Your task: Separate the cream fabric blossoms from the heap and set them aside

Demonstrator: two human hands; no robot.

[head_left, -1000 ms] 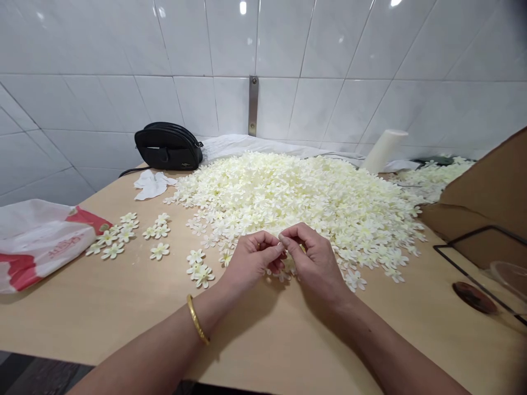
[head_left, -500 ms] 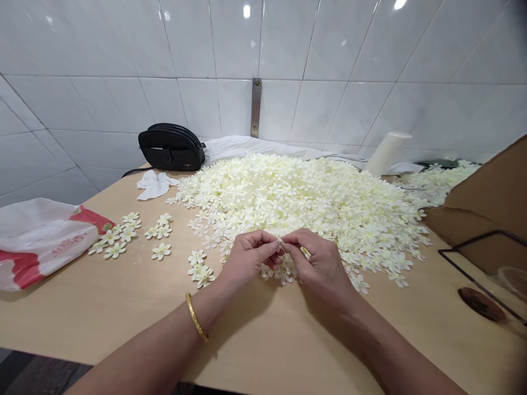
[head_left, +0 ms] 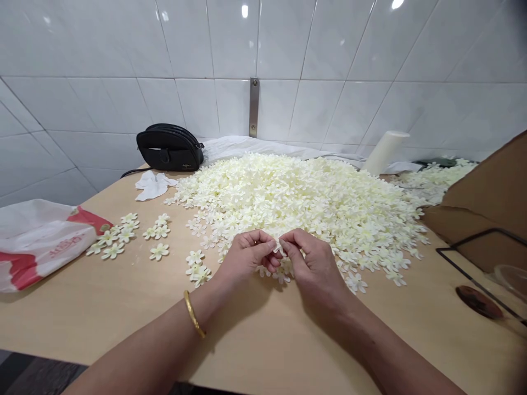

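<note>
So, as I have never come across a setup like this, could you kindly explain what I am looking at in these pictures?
Of course. There is no machine here: a person works with two bare hands, and every picture comes from one camera worn on the head, looking forward and down. The left hand, with a gold bangle at its wrist, and the right hand meet at the fingertips. They seem to pinch a small white piece, mostly hidden by the fingers. Behind them on the table is a large heap of pale flowers. Over to the left lie a few separate blossoms, a red-and-white bag and a black pouch; brown cardboard stands at the right.
</note>
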